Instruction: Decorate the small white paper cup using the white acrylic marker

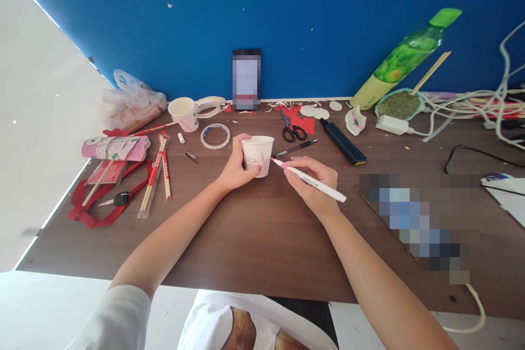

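A white paper cup [258,149] with a faint printed pattern stands upright near the middle of the brown table. My left hand [239,166] wraps round its left side, thumb across the front. In my right hand [314,179] is a white marker [318,185] with a pink tip, pointing left. The tip is at the cup's right side; whether it touches cannot be made out. Behind the marker lies a black pen [294,149], and beyond that are black-handled scissors [294,132].
Further back stand a phone [246,79] and another cup [184,114], with a tape roll [215,136] nearer. Chopsticks [152,178] and a red strap [92,220] lie left. A dark blue stapler-like object [343,142], a leaning bottle [406,60] and white cables [463,106] are right.
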{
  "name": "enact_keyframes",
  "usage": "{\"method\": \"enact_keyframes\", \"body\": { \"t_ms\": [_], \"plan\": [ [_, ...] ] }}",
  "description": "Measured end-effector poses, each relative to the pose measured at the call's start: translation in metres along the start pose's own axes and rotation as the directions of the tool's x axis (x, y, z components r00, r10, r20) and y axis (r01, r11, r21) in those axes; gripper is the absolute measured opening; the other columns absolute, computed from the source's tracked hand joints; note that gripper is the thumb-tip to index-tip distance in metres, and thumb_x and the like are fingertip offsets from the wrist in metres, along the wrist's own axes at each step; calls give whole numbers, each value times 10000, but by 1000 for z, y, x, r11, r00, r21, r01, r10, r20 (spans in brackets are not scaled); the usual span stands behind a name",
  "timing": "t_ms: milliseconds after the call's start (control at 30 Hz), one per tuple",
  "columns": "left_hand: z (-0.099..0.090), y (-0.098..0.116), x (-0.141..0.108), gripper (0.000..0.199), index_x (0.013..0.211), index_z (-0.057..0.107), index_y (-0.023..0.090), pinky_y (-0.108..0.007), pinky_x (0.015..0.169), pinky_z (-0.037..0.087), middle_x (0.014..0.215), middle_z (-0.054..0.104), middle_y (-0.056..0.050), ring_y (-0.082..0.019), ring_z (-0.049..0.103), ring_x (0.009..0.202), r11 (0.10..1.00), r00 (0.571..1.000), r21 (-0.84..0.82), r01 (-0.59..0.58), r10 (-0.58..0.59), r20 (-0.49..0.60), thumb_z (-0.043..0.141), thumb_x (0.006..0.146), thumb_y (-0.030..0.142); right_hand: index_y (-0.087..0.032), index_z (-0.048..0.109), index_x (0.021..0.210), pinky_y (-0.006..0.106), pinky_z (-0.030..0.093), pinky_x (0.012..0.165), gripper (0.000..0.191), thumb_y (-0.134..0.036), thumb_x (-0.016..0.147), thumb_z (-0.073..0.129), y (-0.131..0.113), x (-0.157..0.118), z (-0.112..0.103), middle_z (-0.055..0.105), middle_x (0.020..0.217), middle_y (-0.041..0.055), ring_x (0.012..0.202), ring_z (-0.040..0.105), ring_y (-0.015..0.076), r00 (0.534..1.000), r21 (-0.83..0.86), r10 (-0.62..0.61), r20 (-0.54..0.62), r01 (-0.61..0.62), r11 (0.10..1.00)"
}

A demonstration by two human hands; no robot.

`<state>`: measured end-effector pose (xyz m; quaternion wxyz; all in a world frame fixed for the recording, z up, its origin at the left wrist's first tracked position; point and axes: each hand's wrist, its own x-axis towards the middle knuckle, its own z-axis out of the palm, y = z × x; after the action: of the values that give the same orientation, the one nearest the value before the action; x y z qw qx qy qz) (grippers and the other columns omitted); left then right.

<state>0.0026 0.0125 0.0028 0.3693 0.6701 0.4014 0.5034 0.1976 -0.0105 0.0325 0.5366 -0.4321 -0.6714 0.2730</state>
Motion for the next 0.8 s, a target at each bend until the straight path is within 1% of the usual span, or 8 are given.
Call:
{"method": "enact_keyframes", "body": {
  "t_ms": [133,200,267,367,433,500,633,800],
  "plan": [
    [0,0,-1,532,1022,242,243,-258,683,417,912,352,12,-124,442,775,1000,1000,-18,4,-4,3,653,704,355,-229,713,749,335,560,727,51,-191,723,692,0,-1,-1,743,776,25,768,709,207,999,20,-33,-39,34,999],
    [2,0,-1,576,976,230,246,-260,701,418,919,346,12,-127,448,802,1000,1000,6,11,-11,-24,703,674,375,-231,716,753,334,561,723,54,-191,728,689,0,-1,-1,742,783,25,770,708,206,997,34,-50,-56,52,998],
    [3,1,-2,623,969,224,252,-271,732,428,934,362,10,-133,469,829,997,997,51,54,-51,-54,746,652,373,-234,718,759,336,562,724,64,-187,731,684,-1,-1,-1,740,785,24,770,705,204,996,45,-62,-65,65,997],
    [3,2,-2,624,1020,219,259,-303,776,449,982,423,-5,-146,520,859,996,996,36,87,-86,-28,732,672,338,-237,717,759,341,562,735,76,-176,725,687,-1,-1,0,737,777,23,771,701,201,996,50,-69,-48,71,996],
    [3,2,-2,621,1072,215,259,-318,790,459,1005,462,-14,-150,545,861,998,998,-9,69,-69,6,700,688,308,-238,720,760,342,561,741,78,-177,724,690,-1,-2,0,735,777,25,777,699,200,998,49,-65,-24,66,997],
    [3,3,-1,637,1121,220,255,-322,796,466,1020,481,-22,-154,553,866,999,999,-21,40,-40,12,682,685,294,-238,725,764,338,559,739,78,-180,725,691,-1,-2,1,732,786,27,787,697,201,998,46,-60,-2,60,997],
    [3,5,-1,686,1196,242,241,-325,810,473,1073,475,-44,-165,541,904,999,1000,33,3,-3,-12,679,672,312,-242,731,771,331,553,728,86,-180,725,693,-2,-3,3,726,786,27,792,691,201,998,37,-52,20,51,998],
    [3,7,0,693,1235,231,240,-331,816,479,1077,491,-52,-175,547,914,998,1000,66,-18,18,-6,660,703,352,-253,731,778,333,550,732,108,-167,731,685,-3,-3,4,722,748,17,777,681,196,996,50,-60,60,57,997]
  ]
}}
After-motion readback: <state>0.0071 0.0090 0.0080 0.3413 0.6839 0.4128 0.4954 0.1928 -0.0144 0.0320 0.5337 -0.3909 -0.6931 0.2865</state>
